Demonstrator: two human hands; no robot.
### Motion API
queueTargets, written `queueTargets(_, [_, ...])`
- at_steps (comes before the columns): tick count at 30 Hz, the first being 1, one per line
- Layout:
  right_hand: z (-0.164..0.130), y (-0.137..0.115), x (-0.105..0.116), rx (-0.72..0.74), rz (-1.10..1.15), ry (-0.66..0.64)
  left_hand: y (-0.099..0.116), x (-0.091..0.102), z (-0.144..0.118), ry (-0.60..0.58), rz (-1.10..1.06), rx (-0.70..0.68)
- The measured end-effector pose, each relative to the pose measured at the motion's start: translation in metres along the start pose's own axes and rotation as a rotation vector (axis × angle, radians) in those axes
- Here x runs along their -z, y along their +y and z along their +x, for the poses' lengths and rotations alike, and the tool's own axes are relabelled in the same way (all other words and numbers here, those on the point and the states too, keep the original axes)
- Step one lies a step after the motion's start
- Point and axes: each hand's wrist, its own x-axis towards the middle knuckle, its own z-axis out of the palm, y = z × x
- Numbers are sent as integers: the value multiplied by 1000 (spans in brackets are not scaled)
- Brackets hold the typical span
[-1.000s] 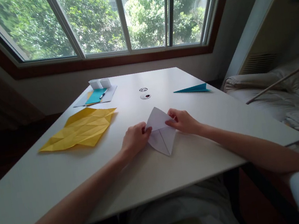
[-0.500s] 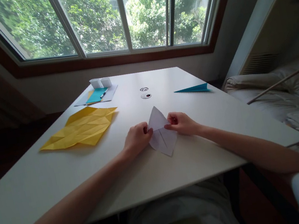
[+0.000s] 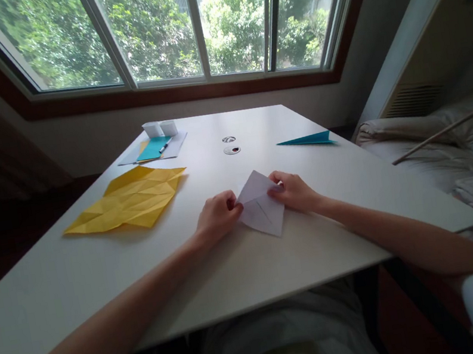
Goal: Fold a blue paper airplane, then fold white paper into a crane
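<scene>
Since a second ago, the folded white paper (image 3: 262, 209) has swung its near tip rightward; its long axis now runs far-left to near-right on the table (image 3: 98, 272). Left hand (image 3: 217, 218) and right hand (image 3: 293, 191) pinch opposite corners, equally near.

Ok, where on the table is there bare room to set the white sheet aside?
Bare table between the right hand and the teal paper plane; also the near strip below the yellow sheet. The far left corner by the white cups is crowded.

white paper (image 3: 263, 212), yellow sheet (image 3: 130, 205), teal plane (image 3: 308, 140)
</scene>
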Motion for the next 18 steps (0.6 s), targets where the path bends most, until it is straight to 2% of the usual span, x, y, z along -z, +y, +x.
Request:
queueTargets(8, [1,0,5,-17,-119,39,1,0,-3,-14,4,1])
queueTargets(18, [3,4,4,38,-299,56,1,-2,-3,-12,-33,-49])
